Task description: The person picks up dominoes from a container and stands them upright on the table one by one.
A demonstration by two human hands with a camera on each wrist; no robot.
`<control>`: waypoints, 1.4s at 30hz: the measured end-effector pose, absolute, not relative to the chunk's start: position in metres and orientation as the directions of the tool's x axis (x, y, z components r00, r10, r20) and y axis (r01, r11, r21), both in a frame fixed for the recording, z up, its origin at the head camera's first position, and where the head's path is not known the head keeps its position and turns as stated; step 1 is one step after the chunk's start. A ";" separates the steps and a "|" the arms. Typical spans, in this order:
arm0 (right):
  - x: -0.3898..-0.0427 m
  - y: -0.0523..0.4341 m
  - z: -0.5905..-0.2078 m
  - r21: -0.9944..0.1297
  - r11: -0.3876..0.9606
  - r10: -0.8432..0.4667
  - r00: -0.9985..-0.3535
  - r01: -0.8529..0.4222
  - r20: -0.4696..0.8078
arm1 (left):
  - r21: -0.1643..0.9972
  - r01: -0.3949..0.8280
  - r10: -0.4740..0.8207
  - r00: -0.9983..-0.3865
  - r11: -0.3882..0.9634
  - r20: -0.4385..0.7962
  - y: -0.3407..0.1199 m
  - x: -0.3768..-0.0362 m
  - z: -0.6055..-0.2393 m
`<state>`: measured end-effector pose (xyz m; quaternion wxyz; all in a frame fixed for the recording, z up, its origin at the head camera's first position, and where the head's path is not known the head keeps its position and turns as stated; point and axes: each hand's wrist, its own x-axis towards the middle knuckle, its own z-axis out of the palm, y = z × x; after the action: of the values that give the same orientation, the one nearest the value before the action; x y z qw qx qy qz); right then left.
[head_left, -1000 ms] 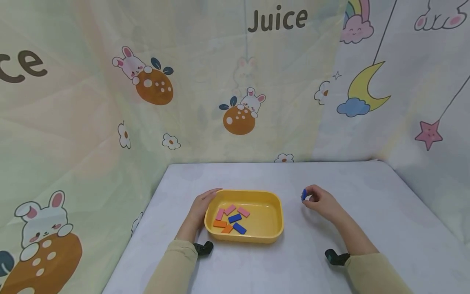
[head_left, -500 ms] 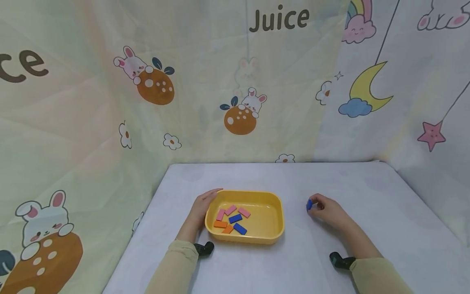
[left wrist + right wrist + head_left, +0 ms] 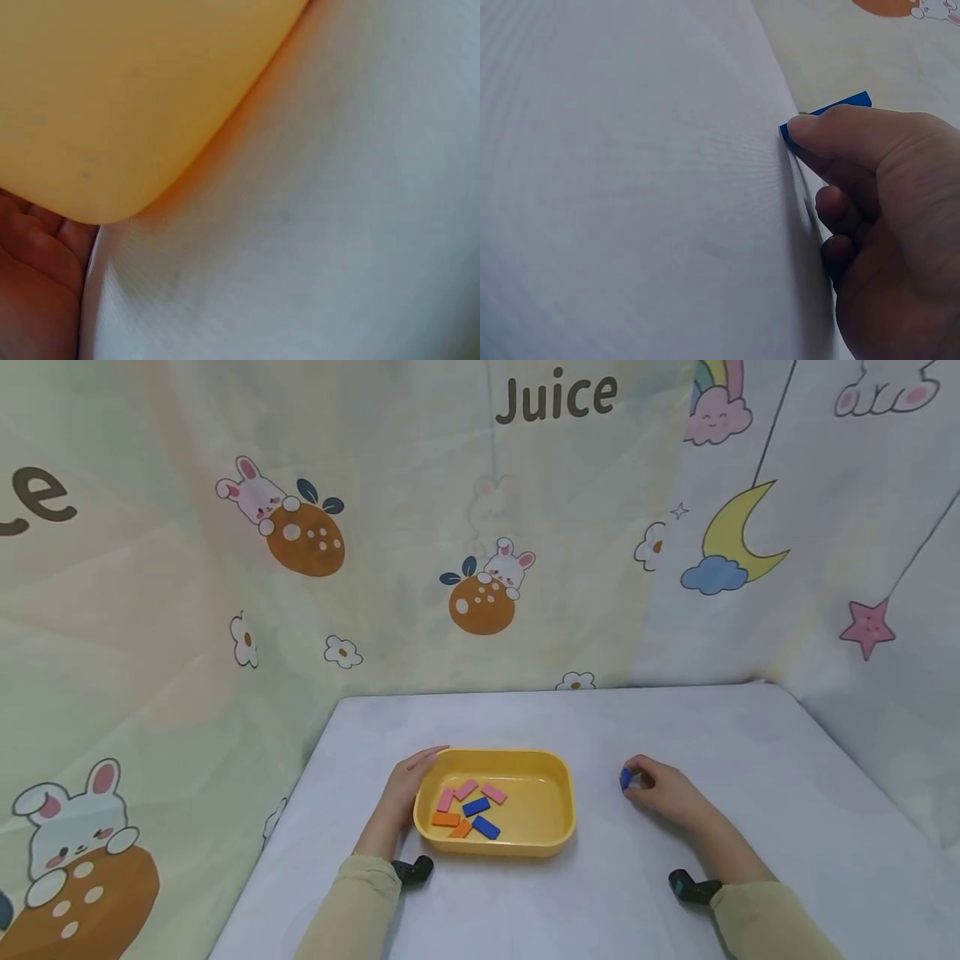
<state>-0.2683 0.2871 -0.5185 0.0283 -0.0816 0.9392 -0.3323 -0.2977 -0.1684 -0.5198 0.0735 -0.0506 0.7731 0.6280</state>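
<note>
the right hand (image 3: 663, 789) pinches a small blue block (image 3: 625, 778) between thumb and curled fingers, low over the white tablecloth (image 3: 675, 727) and well to the right of the yellow tray (image 3: 566, 810); in the right wrist view only a corner of the blue block (image 3: 840, 105) shows past the fingertips (image 3: 810, 131), so the grip looks tight and near its edge, probably to keep the block on end. the left hand (image 3: 401, 793) lies flat and relaxed against the tray's left wall, seemingly to steady it. in the tray lie loose pink blocks (image 3: 480, 792), orange blocks (image 3: 450, 821) and two more blue blocks (image 3: 480, 817).
</note>
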 end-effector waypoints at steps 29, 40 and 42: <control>-0.265 0.284 -0.505 -0.644 0.763 -0.124 -0.989 -0.044 -0.080 | 0.964 -0.160 0.009 -0.986 0.211 -0.165 -0.167 -0.297 -0.520; -0.270 0.272 -0.468 -0.668 0.738 -0.127 -0.992 -0.093 -0.002 | 0.967 -0.150 0.020 -0.987 0.205 -0.157 -0.168 -0.299 -0.522; -0.272 0.266 -0.462 -0.676 0.732 -0.123 -0.992 -0.089 -0.003 | 0.967 -0.151 0.020 -0.987 0.207 -0.158 -0.168 -0.299 -0.522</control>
<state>-0.2719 0.2664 -0.4621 0.0237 -0.0569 0.9303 -0.3617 -0.2987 -0.1682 -0.5221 0.0681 -0.0420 0.7740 0.6282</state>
